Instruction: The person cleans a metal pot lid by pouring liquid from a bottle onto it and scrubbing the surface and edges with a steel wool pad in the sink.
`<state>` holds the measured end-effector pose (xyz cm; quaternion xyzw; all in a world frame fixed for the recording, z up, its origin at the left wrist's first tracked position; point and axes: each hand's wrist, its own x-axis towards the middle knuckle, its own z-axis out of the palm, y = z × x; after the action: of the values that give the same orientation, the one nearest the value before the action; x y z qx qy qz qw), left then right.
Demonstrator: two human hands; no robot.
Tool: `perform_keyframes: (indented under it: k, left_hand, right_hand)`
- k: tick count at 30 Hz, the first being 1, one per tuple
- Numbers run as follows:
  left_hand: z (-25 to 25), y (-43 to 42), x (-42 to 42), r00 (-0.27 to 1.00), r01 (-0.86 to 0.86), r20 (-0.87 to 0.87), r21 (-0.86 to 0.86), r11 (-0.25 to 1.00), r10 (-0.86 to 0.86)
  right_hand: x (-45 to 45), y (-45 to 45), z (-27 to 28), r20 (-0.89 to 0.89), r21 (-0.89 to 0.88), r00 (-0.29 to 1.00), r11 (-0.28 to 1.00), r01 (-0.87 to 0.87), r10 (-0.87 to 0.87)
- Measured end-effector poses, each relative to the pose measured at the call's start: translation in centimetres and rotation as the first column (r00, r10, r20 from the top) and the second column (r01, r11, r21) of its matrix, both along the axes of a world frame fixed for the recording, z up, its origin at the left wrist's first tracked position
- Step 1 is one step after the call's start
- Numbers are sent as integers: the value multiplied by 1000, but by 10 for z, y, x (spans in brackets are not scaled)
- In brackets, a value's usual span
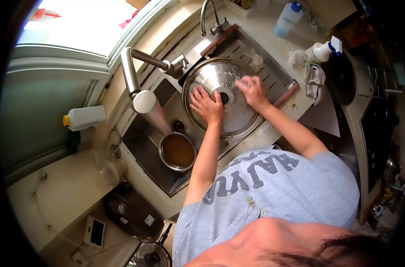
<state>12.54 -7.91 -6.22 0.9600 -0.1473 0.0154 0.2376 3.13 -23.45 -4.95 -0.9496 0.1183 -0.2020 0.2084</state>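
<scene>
A large round metal pot lid (238,116) with a dark knob (224,97) lies over the sink, with whitish suds on its far part. My left hand (208,105) rests flat on the lid left of the knob, fingers spread. On the lid's right side, my right hand (253,92) has its fingers curled in toward the surface. Those fingers are slightly blurred, and anything under them is hidden. Left of the lid, a metal pot (178,151) of brownish liquid stands in the sink basin (142,133), near the drain.
A tall faucet (144,101) reaches over the basin; a thinner curved faucet (204,20) stands behind. A white jug (84,118) with a yellow cap is at left. On the right counter are a blue-capped bottle (288,20), a spray bottle (319,52) and a cloth (315,82).
</scene>
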Motion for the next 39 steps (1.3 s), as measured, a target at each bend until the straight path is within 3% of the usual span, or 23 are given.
perform_keyframes:
  k: [1, 2, 3, 5, 6, 9, 11, 12, 13, 15, 17, 19, 20, 21, 23, 26, 29, 31, 33, 34, 35, 37, 39]
  left_hand:
    - [0, 2, -2, 1000, 1, -1, 8, 1000, -1]
    - [1, 1, -1, 1000, -6, -12, 2, 1000, 6]
    - [3, 0, 1, 1000, -9, -24, -3, 1000, 9]
    - [0, -1, 1, 1000, -3, -13, -11, 1000, 2]
    - [-3, 0, 2, 1000, -4, 3, -5, 1000, 4]
    - [-4, 2, 0, 1000, -9, 8, -8, 1000, 9]
    - [-3, 0, 2, 1000, -7, 1, -20, 1000, 7]
    - [-1, -2, 4, 1000, -6, 13, -27, 1000, 7]
    - [1, -2, 4, 1000, -1, -8, -27, 1000, 1]
    - [1, 2, 5, 999, -6, -32, -19, 1000, 5]
    - [-2, 5, 12, 991, 33, -128, -98, 995, -45]
    - [-2, 18, 16, 988, 38, -145, -133, 990, -57]
    - [-9, 28, 21, 981, 116, -129, -196, 974, -143]
    - [-11, 37, 23, 967, 197, -109, -254, 947, -230]
    - [5, 52, 15, 972, 182, -88, -295, 938, -216]
    - [8, 71, -3, 973, 79, -178, -351, 933, -150]
    - [12, 76, -22, 979, 42, -171, -371, 928, -113]
    - [28, 60, -37, 987, 75, -88, -478, 875, -133]
    - [58, 39, -44, 957, 286, 61, -365, 886, -284]
    - [73, 26, -49, 936, 343, 44, -349, 872, -350]
    - [80, 13, -56, 907, 404, 25, -336, 851, -420]
    - [74, -9, -56, 930, 360, 3, -221, 906, -368]
    - [49, -19, -45, 950, 313, 118, -321, 894, -290]
  right_hand:
    - [8, 3, 2, -48, 40, 975, 975, 220, -218]
    - [9, 14, 0, -77, -95, 958, 958, 269, -277]
    - [-3, 28, 0, -69, -92, 957, 957, 276, -282]
    - [-32, 52, 3, -21, -320, 986, 933, -164, 166]
    - [-36, 41, 6, 18, -250, 974, 944, -216, 227]
    - [-23, 25, 6, -47, 5, 973, 974, 228, -227]
    - [-35, 53, 6, -102, -231, 982, 964, 134, -161]
    - [-47, 64, 2, -41, -265, 997, 961, -81, 72]
    - [-50, 58, -2, -34, -269, 997, 960, -79, 72]
    - [-54, 46, -8, 68, -201, 968, 953, -226, 243]
    - [-32, 23, 4, -57, -30, 998, 999, 37, -38]
    - [-15, 12, 22, -133, 62, 987, 993, 100, -91]
    - [-9, 9, 28, -118, 59, 990, 994, 87, -80]
    - [-6, 7, 33, -84, 176, 996, 984, 32, -17]
    - [-2, -6, 42, -40, 280, 998, 959, -32, 45]
    - [-2, -38, 58, -155, 561, 976, 827, -39, 151]
    - [-8, -39, 36, -182, 395, 942, 898, -192, 281]
    - [-5, -30, 29, -123, 459, 953, 868, -191, 275]
    - [0, -23, 29, 31, 506, 981, 843, -183, 194]
    - [3, -21, 27, 160, 349, 960, 897, -271, 228]
    - [2, -19, 26, 199, 315, 946, 897, -310, 257]
    - [6, -17, 30, 135, 520, 916, 760, -389, 377]
    - [10, -36, 26, 105, 528, 896, 739, -419, 432]
